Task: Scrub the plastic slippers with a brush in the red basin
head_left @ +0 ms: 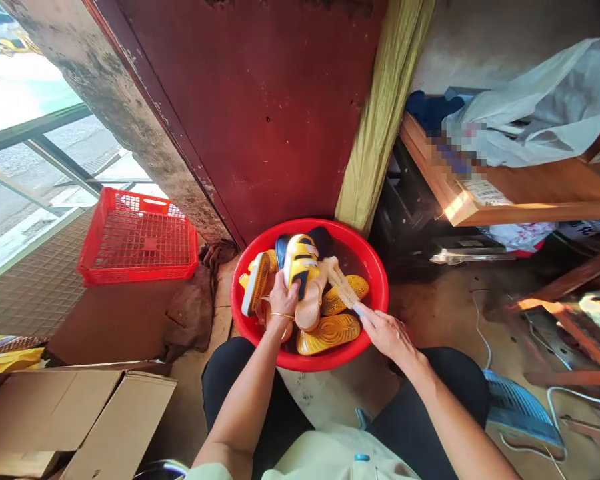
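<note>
My left hand (pixel 286 300) is closed around a yellow shoe (pixel 300 257) with navy and white parts, held above a red basin (pixel 380 283). In my right hand (pixel 387 333) is the pale blue handle of a long beige brush (pixel 344 285), its far end by the side of the shoe. The basin holds water and several other shoes. A yellow sole (pixel 329 335) faces up at the near side, with another yellow sole (pixel 347 295) to its right. A peach-coloured shoe (pixel 309 308) lies below the held one, and a white-edged yellow shoe (pixel 255 285) leans at the left.
A red plastic crate (pixel 145 233) stands to the left, with cardboard boxes (pixel 75 413) nearer me. Behind the basin are a dark red door (pixel 260 120) and a yellowish curtain (pixel 380 113). A wooden shelf (pixel 545 193) juts out at the right; cables and a blue fan-like grille (pixel 523 403) lie below.
</note>
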`<action>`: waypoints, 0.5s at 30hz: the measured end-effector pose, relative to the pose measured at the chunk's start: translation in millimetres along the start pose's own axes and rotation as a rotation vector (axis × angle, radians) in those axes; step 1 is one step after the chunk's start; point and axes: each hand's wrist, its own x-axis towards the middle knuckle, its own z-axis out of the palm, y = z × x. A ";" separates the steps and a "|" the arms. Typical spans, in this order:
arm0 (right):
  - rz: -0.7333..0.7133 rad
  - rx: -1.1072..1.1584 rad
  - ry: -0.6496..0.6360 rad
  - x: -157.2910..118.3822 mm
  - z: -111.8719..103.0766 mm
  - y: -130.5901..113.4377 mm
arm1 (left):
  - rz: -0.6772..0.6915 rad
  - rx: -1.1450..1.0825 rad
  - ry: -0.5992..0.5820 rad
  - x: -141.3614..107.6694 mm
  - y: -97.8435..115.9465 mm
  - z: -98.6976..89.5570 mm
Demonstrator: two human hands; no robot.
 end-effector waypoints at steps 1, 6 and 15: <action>0.020 0.041 -0.002 -6.1 -1.8 10.4 | -0.034 0.002 -0.001 3.2 -2.4 -2.7; 0.139 0.254 0.080 -24.6 -1.5 48.7 | 0.013 0.289 0.118 7.4 -4.8 -8.4; 0.251 0.422 0.114 -21.4 34.7 57.0 | 0.459 0.602 -0.546 -36.6 38.5 114.6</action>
